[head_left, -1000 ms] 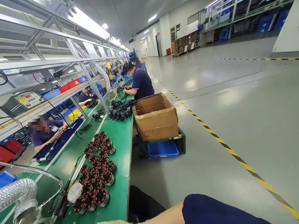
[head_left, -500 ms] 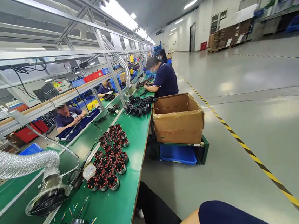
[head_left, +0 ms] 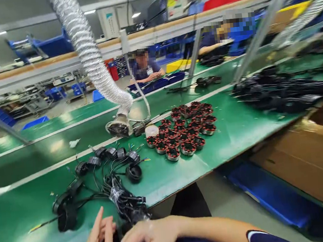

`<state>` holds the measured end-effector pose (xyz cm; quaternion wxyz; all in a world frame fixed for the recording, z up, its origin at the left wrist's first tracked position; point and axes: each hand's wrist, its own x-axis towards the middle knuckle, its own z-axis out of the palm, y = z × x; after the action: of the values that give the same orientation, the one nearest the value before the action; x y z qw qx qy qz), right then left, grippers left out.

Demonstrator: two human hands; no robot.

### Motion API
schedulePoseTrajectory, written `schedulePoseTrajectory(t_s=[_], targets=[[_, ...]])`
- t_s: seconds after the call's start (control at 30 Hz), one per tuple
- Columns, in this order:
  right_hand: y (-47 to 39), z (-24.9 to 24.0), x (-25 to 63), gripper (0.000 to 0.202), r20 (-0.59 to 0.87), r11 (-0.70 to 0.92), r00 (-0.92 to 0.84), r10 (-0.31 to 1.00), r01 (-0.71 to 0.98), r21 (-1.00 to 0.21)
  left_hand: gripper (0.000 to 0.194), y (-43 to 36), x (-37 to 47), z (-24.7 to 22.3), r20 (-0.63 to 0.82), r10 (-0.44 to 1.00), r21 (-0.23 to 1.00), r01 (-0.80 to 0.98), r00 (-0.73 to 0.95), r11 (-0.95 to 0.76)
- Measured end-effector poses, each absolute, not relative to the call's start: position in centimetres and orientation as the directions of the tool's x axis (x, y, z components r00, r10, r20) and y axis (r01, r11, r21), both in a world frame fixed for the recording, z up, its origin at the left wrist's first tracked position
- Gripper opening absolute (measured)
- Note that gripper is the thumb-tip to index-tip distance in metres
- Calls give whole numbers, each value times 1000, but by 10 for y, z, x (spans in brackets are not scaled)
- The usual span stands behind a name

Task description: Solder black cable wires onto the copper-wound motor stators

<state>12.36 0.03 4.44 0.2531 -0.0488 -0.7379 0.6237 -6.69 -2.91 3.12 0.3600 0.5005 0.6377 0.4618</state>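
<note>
A bundle of black cables (head_left: pixel 123 202), tied with clear plastic wrap, hangs over the near edge of the green workbench. My right hand (head_left: pixel 152 234) is closed around its lower part. Just to the left is my left hand (head_left: pixel 97 241), fingers stretched out and apart, with nothing visible in it. Round black plastic housings (head_left: pixel 133 172) with bare coloured wire ends fan out on the bench from the cables. Farther right stand several motor stators (head_left: pixel 173 153) with red and black windings, grouped beside a roll of tape (head_left: pixel 152 131).
A fume duct (head_left: pixel 95 55) comes down to a round fan hood (head_left: pixel 119 127) behind the housings. At right, more black cables (head_left: pixel 273 91) lie piled on the bench (head_left: pixel 211 163), above a cardboard box (head_left: pixel 305 164). Two people sit across the line.
My view has swung left and down to the bench. Both hands are now in sight, the right one gripping the cable bundle; earlier only an arm and sleeve showed.
</note>
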Motion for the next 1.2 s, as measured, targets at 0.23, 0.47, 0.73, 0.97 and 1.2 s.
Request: schedulePoseTrajectory(t_s=[0.23, 0.47, 0.73, 0.97, 1.2], targets=[[22, 95, 144, 33, 312, 24, -532, 787, -480, -877, 48, -29, -81, 11, 41, 953, 925, 372, -299, 77], [19, 164, 170, 25, 704, 456, -310, 639, -585, -671, 79, -37, -39, -19, -237, 960, 967, 59, -148, 247], [35, 179, 208, 13, 879, 921, 369, 302, 125, -369, 61, -41, -43, -9, 8, 965, 940, 330, -263, 82], [13, 190, 225, 21, 624, 652, 210, 753, -368, -663, 58, -16, -8, 36, 504, 765, 306, 745, 401, -593], [30, 171, 277, 32, 502, 648, 462, 731, -242, -722, 21, -11, -7, 48, 524, 709, 284, 687, 472, -668]])
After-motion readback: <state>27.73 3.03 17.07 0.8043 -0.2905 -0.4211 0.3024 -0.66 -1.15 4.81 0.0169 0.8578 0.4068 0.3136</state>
